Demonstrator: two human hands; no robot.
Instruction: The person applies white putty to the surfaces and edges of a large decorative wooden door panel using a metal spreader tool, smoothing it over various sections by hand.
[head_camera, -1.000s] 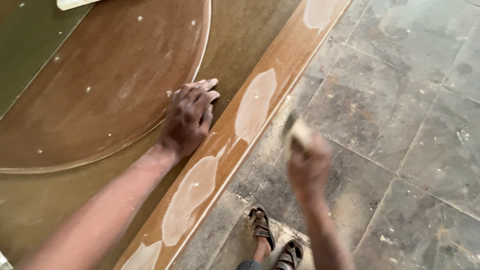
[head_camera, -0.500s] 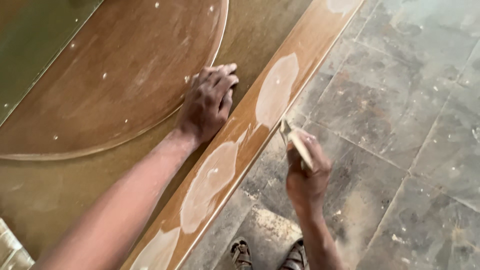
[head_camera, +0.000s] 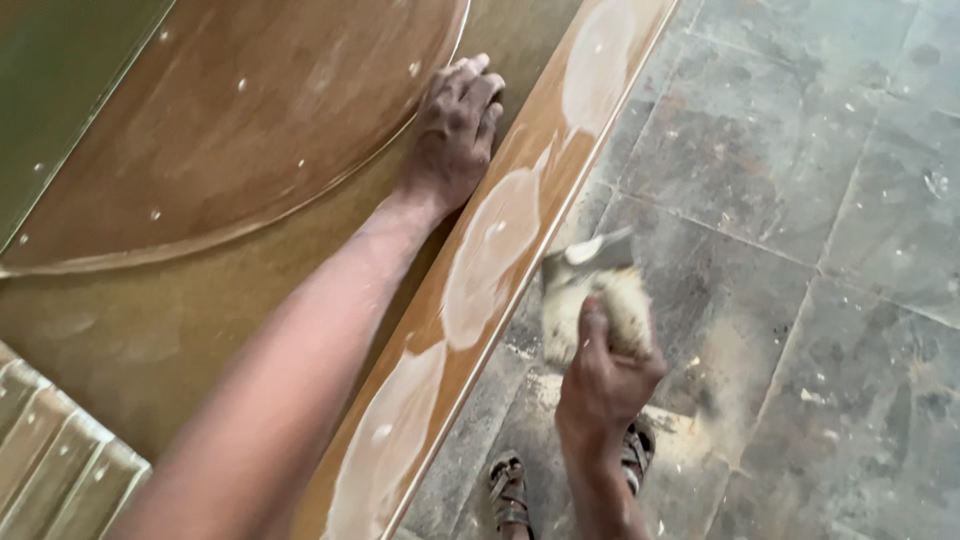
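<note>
My left hand (head_camera: 455, 125) lies flat on a brown wooden panel (head_camera: 150, 320), fingers together, right beside the panel's lighter raised edge band (head_camera: 520, 190). That band carries pale oval patches of filler (head_camera: 490, 255). My right hand (head_camera: 605, 375) is off the panel's edge, over the floor, gripping a putty knife (head_camera: 590, 290) whose flat blade is smeared with pale filler. The blade tip is close to the band's outer edge, not clearly touching it.
A large curved wooden piece (head_camera: 240, 120) lies on the panel to the left of my left hand. Grey stone floor tiles (head_camera: 800, 200), dusty and spotted, fill the right side. My sandalled feet (head_camera: 515, 495) stand below. A ribbed pale moulding (head_camera: 50, 460) shows at bottom left.
My right hand has turned the putty knife and come nearer the edge band. My left hand stayed pressed on the panel while the view shifted.
</note>
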